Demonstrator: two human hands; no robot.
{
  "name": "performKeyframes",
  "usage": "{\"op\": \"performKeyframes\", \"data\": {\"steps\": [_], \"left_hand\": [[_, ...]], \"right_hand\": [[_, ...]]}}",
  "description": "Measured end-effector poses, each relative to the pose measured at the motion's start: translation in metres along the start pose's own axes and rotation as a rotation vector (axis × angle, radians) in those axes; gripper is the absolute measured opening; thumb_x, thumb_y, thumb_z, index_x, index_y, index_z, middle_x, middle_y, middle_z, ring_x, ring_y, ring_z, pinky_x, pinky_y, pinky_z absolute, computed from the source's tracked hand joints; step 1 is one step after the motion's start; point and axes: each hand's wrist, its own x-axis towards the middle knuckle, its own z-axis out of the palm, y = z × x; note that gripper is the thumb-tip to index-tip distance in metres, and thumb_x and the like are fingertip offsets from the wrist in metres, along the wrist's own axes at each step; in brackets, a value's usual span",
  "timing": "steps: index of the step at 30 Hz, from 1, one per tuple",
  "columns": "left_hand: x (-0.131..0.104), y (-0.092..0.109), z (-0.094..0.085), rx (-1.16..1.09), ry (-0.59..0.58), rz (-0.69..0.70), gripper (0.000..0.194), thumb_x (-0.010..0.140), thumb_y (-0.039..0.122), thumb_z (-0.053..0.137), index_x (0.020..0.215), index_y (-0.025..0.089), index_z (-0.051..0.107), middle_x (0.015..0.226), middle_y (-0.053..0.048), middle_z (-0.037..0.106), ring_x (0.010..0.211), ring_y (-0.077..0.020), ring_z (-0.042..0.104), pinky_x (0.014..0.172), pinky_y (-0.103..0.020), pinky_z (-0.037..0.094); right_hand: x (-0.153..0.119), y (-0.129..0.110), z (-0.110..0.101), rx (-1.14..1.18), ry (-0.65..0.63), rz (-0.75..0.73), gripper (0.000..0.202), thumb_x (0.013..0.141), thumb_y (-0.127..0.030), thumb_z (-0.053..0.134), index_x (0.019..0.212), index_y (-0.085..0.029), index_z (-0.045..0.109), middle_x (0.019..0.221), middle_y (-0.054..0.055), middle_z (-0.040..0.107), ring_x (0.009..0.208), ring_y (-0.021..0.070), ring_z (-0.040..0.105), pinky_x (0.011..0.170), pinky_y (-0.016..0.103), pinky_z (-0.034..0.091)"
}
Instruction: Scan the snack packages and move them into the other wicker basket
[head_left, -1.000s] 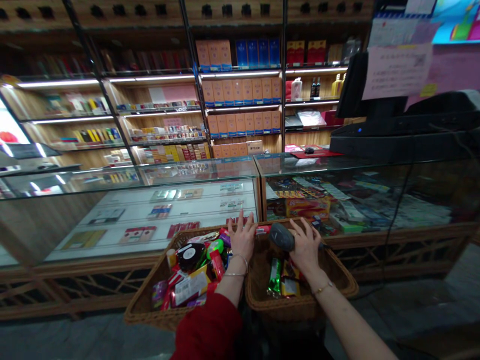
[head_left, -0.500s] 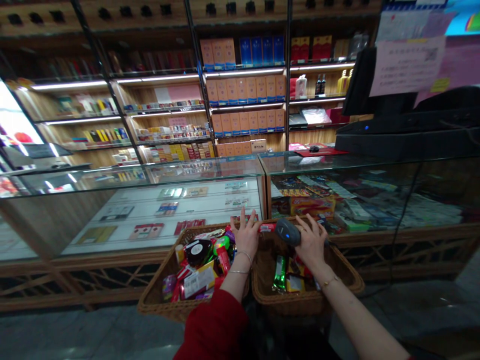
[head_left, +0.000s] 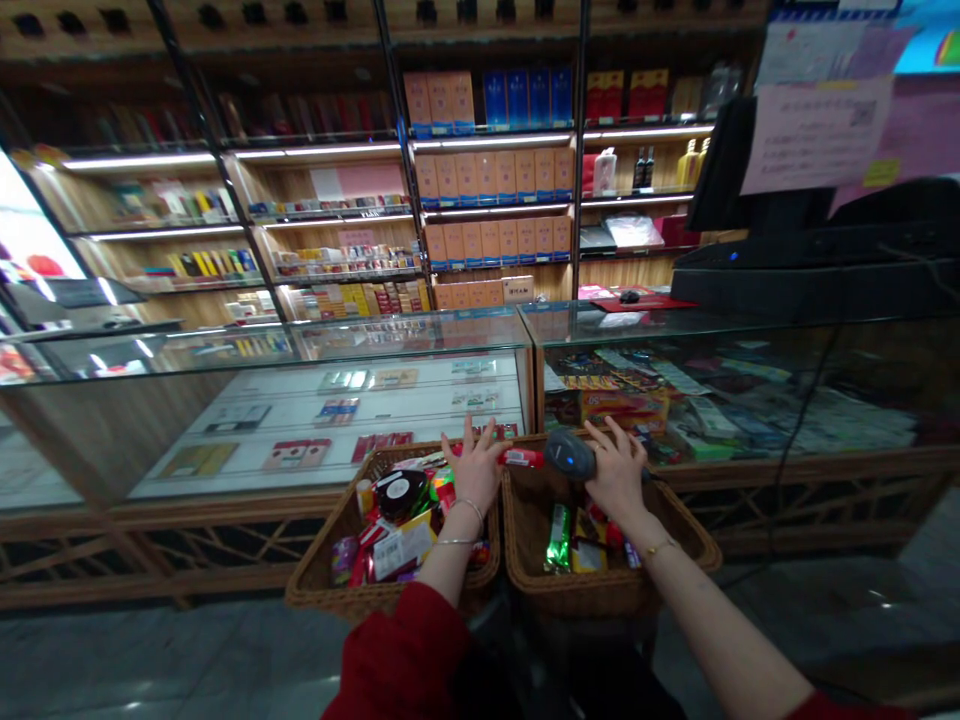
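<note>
My left hand (head_left: 474,470) is above the inner edge of the left wicker basket (head_left: 330,598), pinching a slim red packet (head_left: 523,458) with a white label on its side. The packet points right, toward the dark handheld barcode scanner (head_left: 568,455), whose blue light is on. My right hand (head_left: 615,470) grips that scanner over the right wicker basket (head_left: 609,592). Packaged sweets and snacks, among them a round black package (head_left: 403,494) with a white sticker, fill much of the left basket. A shiny green packet (head_left: 558,538) and several other packets lie in the right one.
Behind the baskets runs a glass display counter (head_left: 337,350) with flat packs inside. A monitor (head_left: 721,165) with papers on it stands on the counter at right, and a cable (head_left: 802,450) hangs down the front. Shelves of boxes (head_left: 491,175) line the wall.
My left hand has shifted a little left with the red packet, and more of the packet's label shows. The scanner in my right hand has moved slightly left and up.
</note>
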Motion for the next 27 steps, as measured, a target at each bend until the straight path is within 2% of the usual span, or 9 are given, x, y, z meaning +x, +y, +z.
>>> {"op": "performKeyframes", "data": {"steps": [11,17,27], "left_hand": [[-0.017,-0.028,-0.027,-0.009,-0.035,-0.053,0.043,0.078,0.021,0.069,0.114,0.046,0.069,0.153,0.002,0.045,0.151,-0.0354,0.014,0.112,-0.076,0.009],[-0.028,-0.059,-0.048,-0.018,-0.08,-0.111,0.044,0.075,0.025,0.074,0.113,0.045,0.07,0.153,0.003,0.044,0.151,-0.0357,0.012,0.113,-0.073,0.01],[-0.056,-0.115,-0.096,-0.081,-0.224,-0.254,0.05,0.075,0.025,0.073,0.121,0.045,0.065,0.157,0.003,0.036,0.152,-0.0353,0.005,0.111,-0.075,0.007]], "right_hand": [[-0.002,-0.018,-0.002,-0.005,-0.001,-0.036,0.033,0.07,-0.011,0.051,0.093,-0.021,0.072,0.132,0.006,0.065,0.136,0.0309,0.037,0.106,0.051,0.02],[-0.006,-0.02,-0.003,-0.053,-0.021,-0.045,0.028,0.073,-0.013,0.051,0.091,-0.021,0.071,0.132,0.005,0.065,0.136,0.0297,0.036,0.106,0.051,0.02],[-0.015,-0.015,0.004,-0.088,-0.04,-0.065,0.026,0.075,-0.019,0.051,0.091,-0.022,0.071,0.13,0.006,0.066,0.136,0.0295,0.034,0.104,0.053,0.022]]}}
